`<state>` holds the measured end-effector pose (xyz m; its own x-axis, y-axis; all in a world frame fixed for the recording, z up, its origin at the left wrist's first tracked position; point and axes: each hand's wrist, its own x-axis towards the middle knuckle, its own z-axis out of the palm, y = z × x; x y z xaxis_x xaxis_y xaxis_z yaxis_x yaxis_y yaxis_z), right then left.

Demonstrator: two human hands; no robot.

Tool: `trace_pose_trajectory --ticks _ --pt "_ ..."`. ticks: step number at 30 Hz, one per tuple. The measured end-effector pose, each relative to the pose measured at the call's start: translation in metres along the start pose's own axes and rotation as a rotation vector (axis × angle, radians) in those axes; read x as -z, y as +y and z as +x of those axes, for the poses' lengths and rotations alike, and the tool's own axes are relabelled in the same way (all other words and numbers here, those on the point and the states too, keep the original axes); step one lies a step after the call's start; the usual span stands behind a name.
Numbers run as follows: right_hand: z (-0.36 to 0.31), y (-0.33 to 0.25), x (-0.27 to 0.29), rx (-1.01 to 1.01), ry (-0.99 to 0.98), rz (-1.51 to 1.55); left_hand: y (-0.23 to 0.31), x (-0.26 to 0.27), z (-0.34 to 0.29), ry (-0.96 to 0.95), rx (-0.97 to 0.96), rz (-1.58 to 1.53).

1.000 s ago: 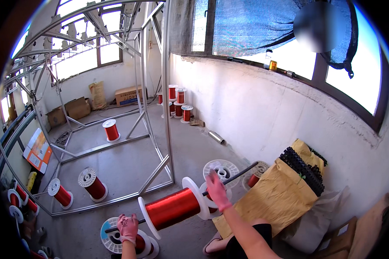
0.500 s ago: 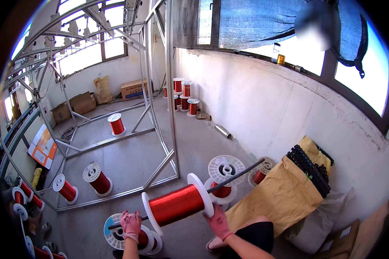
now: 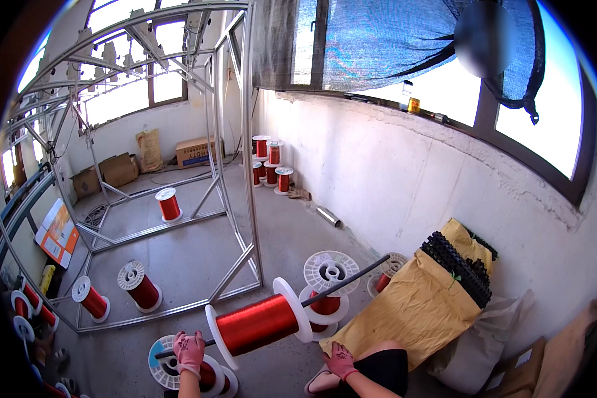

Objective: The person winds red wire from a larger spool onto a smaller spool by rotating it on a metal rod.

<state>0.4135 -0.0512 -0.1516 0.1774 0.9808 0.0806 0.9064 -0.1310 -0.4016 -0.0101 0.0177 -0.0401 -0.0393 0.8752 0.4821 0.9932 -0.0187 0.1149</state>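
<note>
My left hand, in a pink glove, is wrapped round the near end of a dark rod. That rod passes through a large spool of red wire with white flanges, which hangs tilted above the floor. My right hand, gloved in pink too, is apart from the spool, with its fingers stretched out near my knee and the lower edge of a yellow sack. Under my left hand stand more spools, including one with a white flange. Behind the rod is another white-flanged spool.
A metal frame rises at the left, with several red wire spools standing inside its base. More spools are stacked by the far wall. At the right, black ribbed pieces stick out of the sack, beside a whitish bag.
My right hand has let go of the spool's right flange and moved down from it. My left hand keeps its hold on the rod. The whole view has shifted slightly.
</note>
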Motion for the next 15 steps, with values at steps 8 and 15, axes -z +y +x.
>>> trace_pose_trajectory --ticks 8,15 --pt "0.025 -0.019 0.044 -0.208 0.006 0.291 0.000 0.001 -0.001 -0.011 -0.015 -0.019" --pt "0.142 -0.149 0.158 0.107 0.282 0.650 -0.004 -0.004 -0.001 -0.014 -0.008 -0.026"
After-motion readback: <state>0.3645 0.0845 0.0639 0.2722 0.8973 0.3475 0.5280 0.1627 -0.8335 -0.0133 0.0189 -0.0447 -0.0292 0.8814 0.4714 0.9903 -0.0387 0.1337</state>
